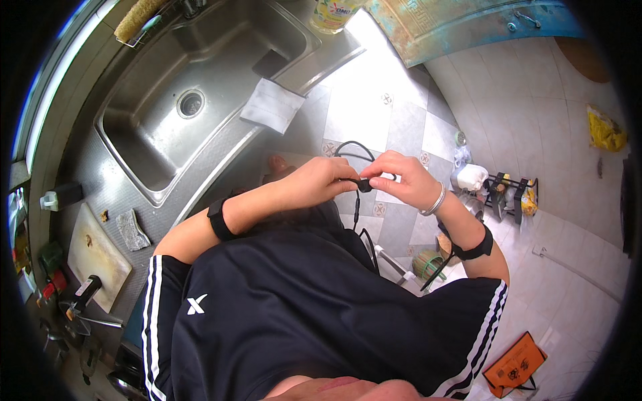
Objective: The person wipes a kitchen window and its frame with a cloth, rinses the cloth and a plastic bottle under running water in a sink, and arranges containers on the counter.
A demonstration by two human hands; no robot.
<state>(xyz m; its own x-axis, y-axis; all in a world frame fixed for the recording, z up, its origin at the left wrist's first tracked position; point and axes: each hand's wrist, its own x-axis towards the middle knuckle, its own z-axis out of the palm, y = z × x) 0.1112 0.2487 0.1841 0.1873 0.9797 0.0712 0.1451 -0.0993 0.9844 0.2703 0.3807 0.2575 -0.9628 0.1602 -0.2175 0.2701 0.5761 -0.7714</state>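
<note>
In front of my body, my left hand point(332, 179) pinches a thin black cable point(356, 210) between thumb and fingertips. Facing it, the thumb and index finger of my right hand point(407, 181) are closed on a small black cable piece point(365, 186), perhaps a connector or clip. The two hands' fingertips almost meet there. From this spot the cable loops up behind the hands and also hangs down towards my shirt. A black strap point(220, 219) is around my left forearm, and another black strap point(475, 244) is near my right elbow. Silver bangles circle my right wrist.
At left is a stainless steel sink point(150, 193), with a white cloth point(273, 106) over its front edge. A cutting board point(100, 250) and a grey rag point(132, 230) lie on the counter. A black rack point(511, 193) and an orange bag point(515, 364) are on the right-hand floor.
</note>
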